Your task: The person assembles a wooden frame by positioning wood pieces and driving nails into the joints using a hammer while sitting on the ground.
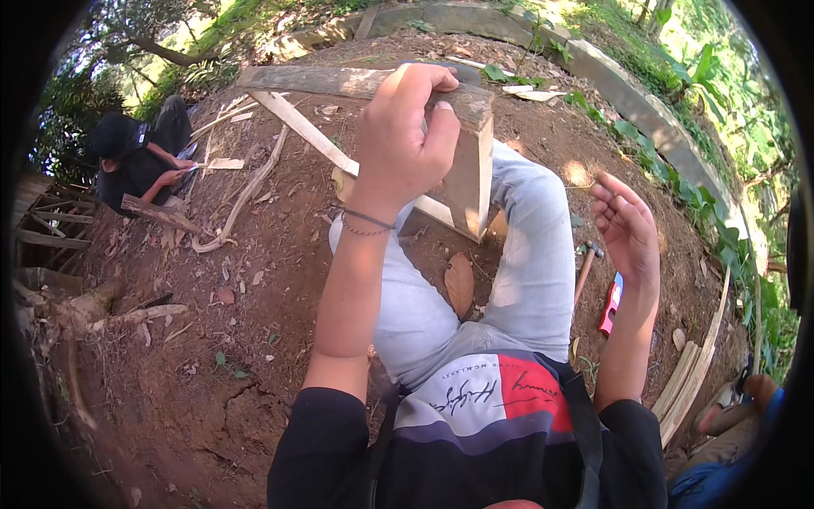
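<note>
My left hand (407, 140) is raised in front of a rough wooden frame (309, 81), its fingers curled toward the thumb. Whatever it may hold is hidden. The frame stands between my knees: a weathered plank across the top, a short upright board (469, 182) at its right end and a pale slat (309, 134) running diagonally. To the right of my knee, my right hand (627, 220) is up in the air with its fingers bent in; something thin may be pinched there, too small to name. Below it on the soil lie a hammer (585, 271) and a red-pink tool (610, 305).
Another person (136, 157) sits at the far left, handling a piece of wood. Part of someone else (738, 424) shows at the lower right, beside wooden strips (691, 382). Branches (254, 187) and dry leaves lie on brown soil. A low concrete edge (627, 102) curves behind.
</note>
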